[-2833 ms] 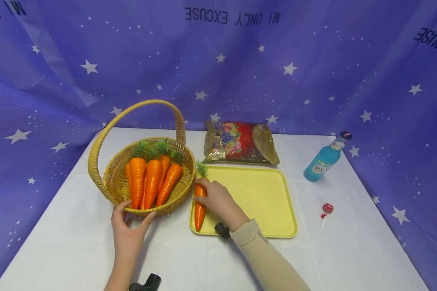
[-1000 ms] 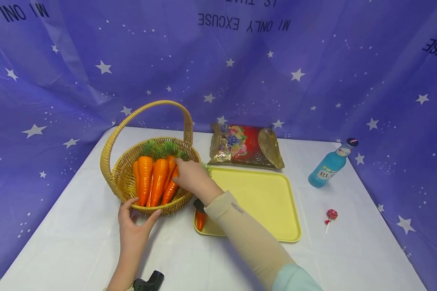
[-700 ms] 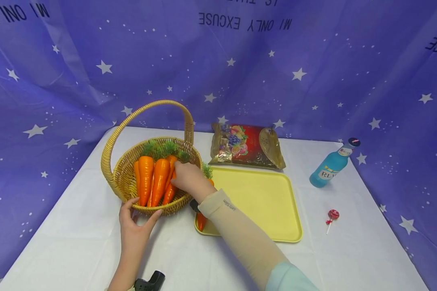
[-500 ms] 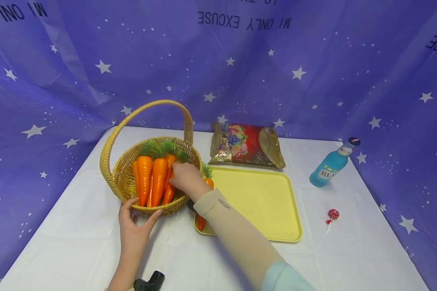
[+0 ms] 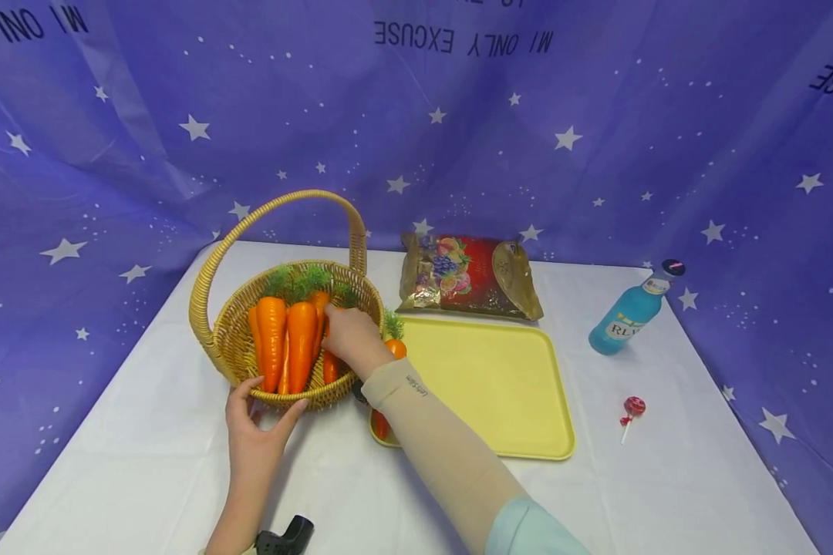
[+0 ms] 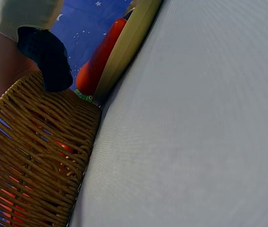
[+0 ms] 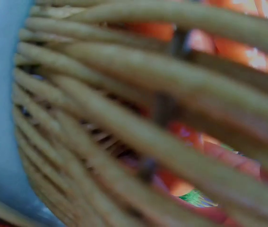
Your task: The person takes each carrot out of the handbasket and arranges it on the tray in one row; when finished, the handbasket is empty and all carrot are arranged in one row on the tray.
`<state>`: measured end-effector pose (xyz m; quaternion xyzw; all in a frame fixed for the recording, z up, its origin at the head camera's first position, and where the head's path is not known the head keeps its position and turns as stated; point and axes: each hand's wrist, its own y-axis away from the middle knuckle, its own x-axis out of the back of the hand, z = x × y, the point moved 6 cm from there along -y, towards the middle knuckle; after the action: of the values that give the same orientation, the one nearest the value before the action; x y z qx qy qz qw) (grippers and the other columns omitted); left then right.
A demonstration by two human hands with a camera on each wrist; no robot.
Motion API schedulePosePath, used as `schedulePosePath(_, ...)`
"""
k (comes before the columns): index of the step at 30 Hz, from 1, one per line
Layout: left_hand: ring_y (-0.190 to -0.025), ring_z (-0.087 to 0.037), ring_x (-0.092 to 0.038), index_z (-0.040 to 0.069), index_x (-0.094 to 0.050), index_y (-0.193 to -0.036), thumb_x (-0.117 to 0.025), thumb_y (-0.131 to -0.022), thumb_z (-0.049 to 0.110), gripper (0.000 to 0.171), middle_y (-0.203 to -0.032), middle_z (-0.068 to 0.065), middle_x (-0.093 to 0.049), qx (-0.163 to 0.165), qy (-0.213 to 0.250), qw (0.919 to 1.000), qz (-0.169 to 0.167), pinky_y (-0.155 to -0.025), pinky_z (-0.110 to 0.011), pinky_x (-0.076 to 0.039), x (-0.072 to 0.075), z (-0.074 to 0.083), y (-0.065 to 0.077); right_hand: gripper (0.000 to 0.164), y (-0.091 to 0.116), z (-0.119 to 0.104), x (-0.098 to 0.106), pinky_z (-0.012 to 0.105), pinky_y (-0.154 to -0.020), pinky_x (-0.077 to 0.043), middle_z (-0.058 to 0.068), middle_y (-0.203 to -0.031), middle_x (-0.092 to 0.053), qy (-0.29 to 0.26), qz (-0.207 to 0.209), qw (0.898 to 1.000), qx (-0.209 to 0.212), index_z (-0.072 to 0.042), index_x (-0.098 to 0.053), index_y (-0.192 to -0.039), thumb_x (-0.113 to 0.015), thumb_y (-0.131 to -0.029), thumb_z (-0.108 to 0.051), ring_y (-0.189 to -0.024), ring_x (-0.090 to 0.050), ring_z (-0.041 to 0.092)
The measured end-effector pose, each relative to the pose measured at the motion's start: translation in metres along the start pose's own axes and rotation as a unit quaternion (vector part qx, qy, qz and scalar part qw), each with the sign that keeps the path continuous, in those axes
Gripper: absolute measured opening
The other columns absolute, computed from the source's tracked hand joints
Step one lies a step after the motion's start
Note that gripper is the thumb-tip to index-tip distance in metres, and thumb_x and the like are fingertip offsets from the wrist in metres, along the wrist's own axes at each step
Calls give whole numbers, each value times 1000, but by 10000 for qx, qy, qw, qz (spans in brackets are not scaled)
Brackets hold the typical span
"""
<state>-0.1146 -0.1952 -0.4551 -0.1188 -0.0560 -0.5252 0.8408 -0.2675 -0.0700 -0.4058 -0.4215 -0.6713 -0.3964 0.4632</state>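
R hand (image 5: 352, 338) is inside the basket (image 5: 236, 351), which stands twd the desk's (image 5: 146, 432) L edge; its fingers reach in over the right-most carrot (image 5: 329, 368). Fingertips not clearly shown & R wrist view is mostly blurred wicker, so can't tell if that carrot is gripped. It lies right under the R hand, long axis approx. near-to-far: tapered end pts at basket's near rim, leafy end prob. twd far rim (hid. by hand). R hand is nearer; L hand (image 5: 255, 432) rests on near rim, thumb & fingers spread. Other carrots (image 5: 301, 347) lie L of R hand, same dir., greens at far rim. Tray (image 5: 486, 385) sits just R of basket; tray carrot (image 5: 396, 351) lies along its L edge, tip nr the near-L corner, middle hid. by R sleeve (image 5: 444, 447).
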Motion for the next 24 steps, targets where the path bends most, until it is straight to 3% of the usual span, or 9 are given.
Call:
schedulePosePath(6,-132,-30,-30,2,-37,-134,-83,-76,8,74,-138,-13,-30,-27,21,10000,-3,-107,-53,-30,0,-2,0,46,-2,2,1,32,-68,-52,2,-104,-68,-139,9,9999,87,-22,-56,-130,-71,-88,-31,-90,-64,23)
schedulePosePath(12,-131,-33,-30,-1,-36,-134,-82,-76,6,74,-138,-16,-30,-12,-35,10000,-4,-107,-55,-30,-1,0,-1,44,-2,3,5,31,-67,-51,2,-104,-68,-636,98,9979,81,-21,-57,-128,-72,-87,-26,-89,-63,23)
schedulePosePath(17,-131,-31,-30,0,-38,-133,-83,-75,7,74,-137,-15,-31,-83,-53,10000,9,-107,-54,-30,-1,0,-1,44,-2,5,8,32,-71,-51,0,-111,-67,-898,299,9954,130,-23,-58,-127,-74,-86,-24,-96,-61,24)
schedulePosePath(24,-131,-30,-31,1,-38,-133,-83,-75,11,74,-136,-15,-32,-143,-76,9999,20,-107,-54,-30,1,2,0,47,2,5,12,36,-75,-52,7,-120,-61,-1393,680,9870,414,-29,-56,-131,-72,-87,-21,-104,-58,28)
